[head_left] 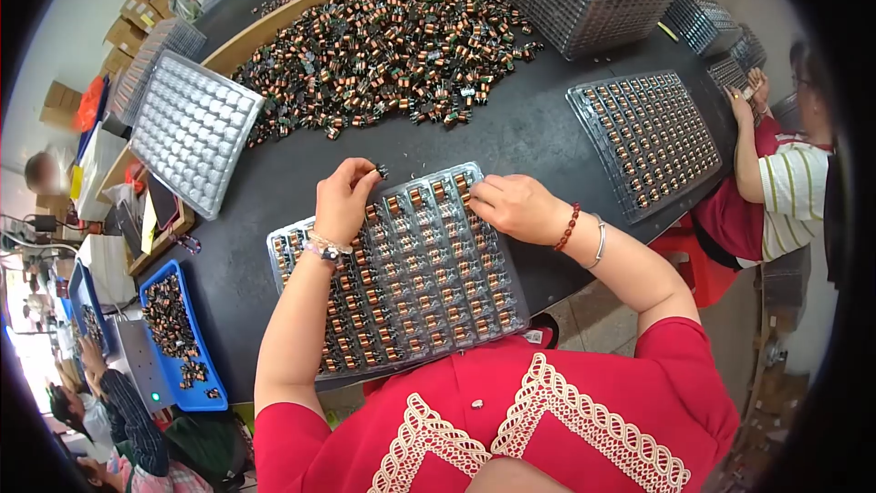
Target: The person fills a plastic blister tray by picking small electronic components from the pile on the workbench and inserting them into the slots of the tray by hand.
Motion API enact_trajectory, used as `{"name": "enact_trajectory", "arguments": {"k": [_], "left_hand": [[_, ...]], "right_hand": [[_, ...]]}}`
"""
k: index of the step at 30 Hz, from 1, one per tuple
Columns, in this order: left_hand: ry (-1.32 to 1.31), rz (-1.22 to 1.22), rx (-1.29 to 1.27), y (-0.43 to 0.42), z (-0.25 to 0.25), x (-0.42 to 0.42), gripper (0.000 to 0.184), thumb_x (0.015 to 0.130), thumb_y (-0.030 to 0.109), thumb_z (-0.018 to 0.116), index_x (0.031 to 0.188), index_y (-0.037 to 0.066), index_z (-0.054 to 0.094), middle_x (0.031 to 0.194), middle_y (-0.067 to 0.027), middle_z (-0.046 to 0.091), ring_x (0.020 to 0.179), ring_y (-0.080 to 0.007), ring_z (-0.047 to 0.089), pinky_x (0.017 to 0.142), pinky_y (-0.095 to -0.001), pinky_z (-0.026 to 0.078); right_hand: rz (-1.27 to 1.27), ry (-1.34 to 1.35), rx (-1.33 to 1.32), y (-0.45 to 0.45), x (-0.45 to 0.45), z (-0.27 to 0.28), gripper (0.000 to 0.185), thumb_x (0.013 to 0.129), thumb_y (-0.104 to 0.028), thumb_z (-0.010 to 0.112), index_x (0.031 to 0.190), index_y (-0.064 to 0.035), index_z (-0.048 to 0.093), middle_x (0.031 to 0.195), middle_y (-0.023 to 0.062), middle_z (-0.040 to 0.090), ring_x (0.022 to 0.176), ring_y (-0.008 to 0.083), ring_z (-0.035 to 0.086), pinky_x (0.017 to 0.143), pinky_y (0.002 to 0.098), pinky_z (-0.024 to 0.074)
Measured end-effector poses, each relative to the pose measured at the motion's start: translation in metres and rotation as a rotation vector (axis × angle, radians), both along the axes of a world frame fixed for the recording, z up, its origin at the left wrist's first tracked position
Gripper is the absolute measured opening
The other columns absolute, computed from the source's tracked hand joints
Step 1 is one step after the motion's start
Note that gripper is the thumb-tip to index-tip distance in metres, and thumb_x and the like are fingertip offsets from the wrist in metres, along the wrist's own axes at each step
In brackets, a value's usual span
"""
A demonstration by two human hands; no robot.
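Note:
A clear plastic tray (415, 265) lies before me, its pockets holding rows of small copper-wound coils. Above its upper left part is my left hand (343, 199), thumb and fingers pinched on a small dark coil part (380, 171). At the tray's upper right corner my right hand (516, 205) has its fingers closed together over the coils; what they hold, if anything, is hidden. Beyond the tray lies a large heap of loose coils (383, 50).
A filled tray (648, 141) lies to the right, near tall tray stacks (589, 0). An upturned tray (196, 132) leans at left, above a blue bin (182, 338) of coils. A wooden rim (265, 23) edges the heap. Co-workers sit at right and lower left.

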State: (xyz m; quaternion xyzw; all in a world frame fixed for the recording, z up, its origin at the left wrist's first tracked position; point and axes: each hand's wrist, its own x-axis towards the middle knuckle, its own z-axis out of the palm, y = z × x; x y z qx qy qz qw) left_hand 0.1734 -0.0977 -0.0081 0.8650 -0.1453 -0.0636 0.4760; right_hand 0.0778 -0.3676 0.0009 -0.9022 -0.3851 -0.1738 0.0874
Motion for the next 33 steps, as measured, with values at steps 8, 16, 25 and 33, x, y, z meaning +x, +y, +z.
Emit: {"name": "enact_trajectory", "arguments": {"k": [8,16,25,33], "left_hand": [[-0.286,-0.082,0.250,0.021,0.021,-0.018,0.013,0.078,0.007,0.069,0.090,0.004,0.065,0.108,-0.0094,0.057,0.104,-0.0271,0.055,0.092,-0.0384,0.045],[-0.311,-0.267,0.521,0.021,0.023,-0.039,0.009,0.070,0.009,0.074,0.074,0.005,0.067,0.114,-0.0096,0.055,0.121,-0.0331,0.041,0.102,-0.0427,0.036],[-0.263,-0.223,0.617,0.016,0.029,-0.032,0.008,0.066,0.012,0.075,0.069,0.006,0.070,0.108,-0.0067,0.061,0.116,-0.0304,0.046,0.098,-0.0413,0.040],[-0.336,0.208,0.522,0.018,0.002,0.056,0.023,0.085,0.026,0.065,0.099,0.007,0.067,0.098,-0.0110,0.066,0.093,-0.0304,0.061,0.080,-0.0412,0.050]], "right_hand": [[-0.477,0.111,0.366,-0.014,0.053,-0.009,0.028,0.085,-0.016,0.065,0.112,-0.0105,0.062,0.129,0.0115,0.054,0.120,0.0322,0.048,0.099,0.0398,0.0434],[-0.637,0.164,0.271,-0.019,0.087,-0.045,0.028,0.082,-0.014,0.067,0.110,-0.0132,0.063,0.125,0.0057,0.056,0.117,0.0271,0.050,0.094,0.0378,0.0467],[-0.674,0.202,0.327,-0.015,0.074,-0.041,0.016,0.080,-0.018,0.068,0.093,-0.0118,0.061,0.097,0.0039,0.062,0.094,0.0249,0.061,0.077,0.0377,0.0510],[-0.701,0.185,0.317,-0.008,0.077,-0.041,0.023,0.081,-0.021,0.069,0.103,-0.0161,0.064,0.096,0.0045,0.063,0.088,0.0268,0.063,0.074,0.0385,0.0512]]}}
